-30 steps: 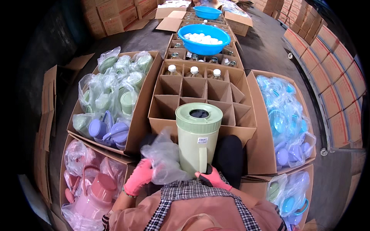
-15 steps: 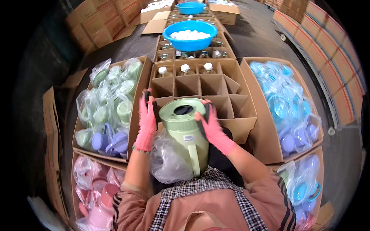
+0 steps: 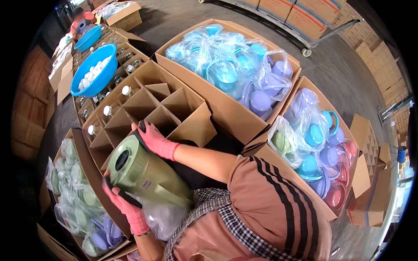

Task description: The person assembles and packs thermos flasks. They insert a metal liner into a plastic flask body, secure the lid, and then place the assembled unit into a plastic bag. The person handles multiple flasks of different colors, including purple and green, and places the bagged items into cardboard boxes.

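A pale green thermos jug (image 3: 154, 172), its top a round rim with a dark hole, leans against my lap, tilted to the far left. My left hand (image 3: 126, 208), in a pink glove with dark fingers, curls against the jug's near side below the rim. On the opposite side my right hand (image 3: 153, 141), gloved alike, grips the rim's edge. A crumpled clear plastic bag (image 3: 163, 217) lies under the jug by my left wrist. Just beyond stands a divided carton (image 3: 183, 102), where several white-capped glass bottles (image 3: 107, 111) fill the far row.
A carton (image 3: 204, 93) of bagged blue and purple lids stands right; another (image 3: 265, 152) of mixed colours is nearer. Bagged green parts fill the left carton (image 3: 93, 187). A blue basin (image 3: 114, 65) of white caps sits on cartons beyond. Far left, another person (image 3: 80, 21) works.
My view has swung right. My left hand, spread beside the jug before, is now closed against its side. The jug appears tilted, its handle out of sight.
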Motion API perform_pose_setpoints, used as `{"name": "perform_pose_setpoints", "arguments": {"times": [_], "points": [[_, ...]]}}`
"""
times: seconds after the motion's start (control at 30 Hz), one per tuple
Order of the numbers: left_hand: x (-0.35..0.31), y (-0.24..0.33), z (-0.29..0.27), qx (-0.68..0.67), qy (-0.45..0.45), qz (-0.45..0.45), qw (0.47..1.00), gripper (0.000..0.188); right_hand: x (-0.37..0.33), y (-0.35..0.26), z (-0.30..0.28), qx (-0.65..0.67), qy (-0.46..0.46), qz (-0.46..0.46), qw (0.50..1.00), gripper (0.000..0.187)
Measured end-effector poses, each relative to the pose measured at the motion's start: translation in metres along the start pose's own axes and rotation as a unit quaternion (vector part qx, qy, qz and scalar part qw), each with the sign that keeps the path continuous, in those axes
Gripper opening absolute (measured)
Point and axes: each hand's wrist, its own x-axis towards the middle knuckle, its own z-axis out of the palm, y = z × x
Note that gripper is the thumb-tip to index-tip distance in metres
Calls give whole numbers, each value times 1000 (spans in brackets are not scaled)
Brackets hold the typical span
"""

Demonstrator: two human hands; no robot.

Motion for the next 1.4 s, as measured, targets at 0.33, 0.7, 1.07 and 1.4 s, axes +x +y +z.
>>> {"name": "perform_pose_setpoints", "arguments": {"times": [0.33,0.7,1.07,1.4], "points": [[14,12,-6,-52,19,-72,996,60,3,8,7,53,-18,-46,997,54],[82,62,-29,287,-118,284,907,55,-8,-103,-4,408,-158,-229,869,69],[93,-80,-23,-549,192,-273,766,27,29,-18,12,110,-116,-43,986,56],[69,-152,17,-521,266,-306,751,41,202,58,-11,-310,46,-86,946,18]]}}
